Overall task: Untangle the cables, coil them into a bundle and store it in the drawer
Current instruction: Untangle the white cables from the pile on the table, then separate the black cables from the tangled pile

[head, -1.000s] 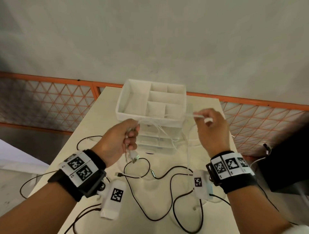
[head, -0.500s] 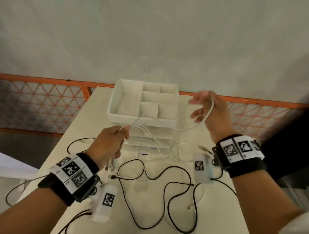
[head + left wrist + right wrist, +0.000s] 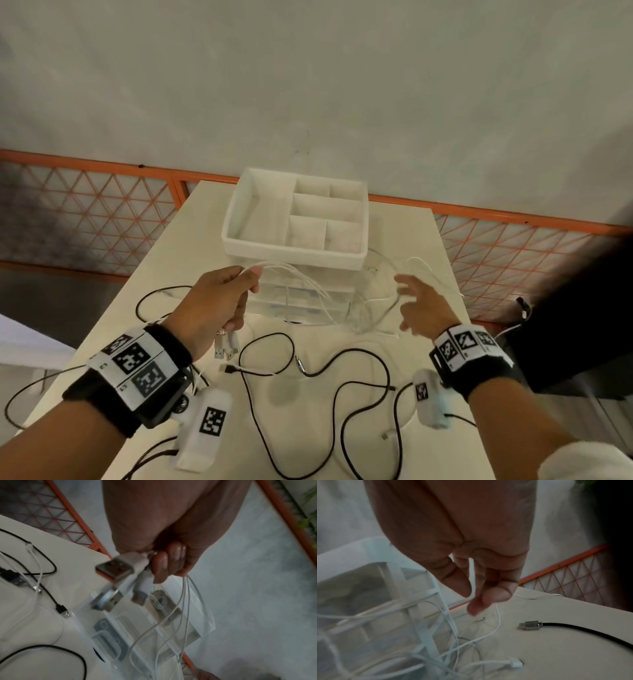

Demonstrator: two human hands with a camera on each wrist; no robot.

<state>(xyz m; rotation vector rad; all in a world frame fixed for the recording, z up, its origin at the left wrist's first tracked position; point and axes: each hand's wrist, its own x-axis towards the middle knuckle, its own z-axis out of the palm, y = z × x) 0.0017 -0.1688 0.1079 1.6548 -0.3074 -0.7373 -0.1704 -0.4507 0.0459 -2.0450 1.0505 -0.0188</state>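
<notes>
My left hand (image 3: 236,291) grips a bunch of thin white cables (image 3: 308,291) in front of the clear drawer unit (image 3: 308,308). Their USB plugs (image 3: 113,572) hang below the left hand's (image 3: 163,563) curled fingers. The white strands loop rightward across the drawer fronts to a loose tangle beside the unit. My right hand (image 3: 414,301) is blurred and hovers at that tangle with spread fingers. In the right wrist view the right hand (image 3: 476,585) has loosely bent fingers just above a white strand (image 3: 498,622). Several black cables (image 3: 342,373) lie tangled on the table (image 3: 191,240).
A white divided tray (image 3: 294,246) sits on top of the drawer unit. A black cable's metal plug (image 3: 530,625) lies on the table near my right hand. An orange mesh fence (image 3: 85,212) runs behind the table, and a dark object (image 3: 582,325) stands to the right.
My right hand let go of the white loop it held up beside the tray and dropped to the tangle. My left hand kept its grip and stayed roughly in place.
</notes>
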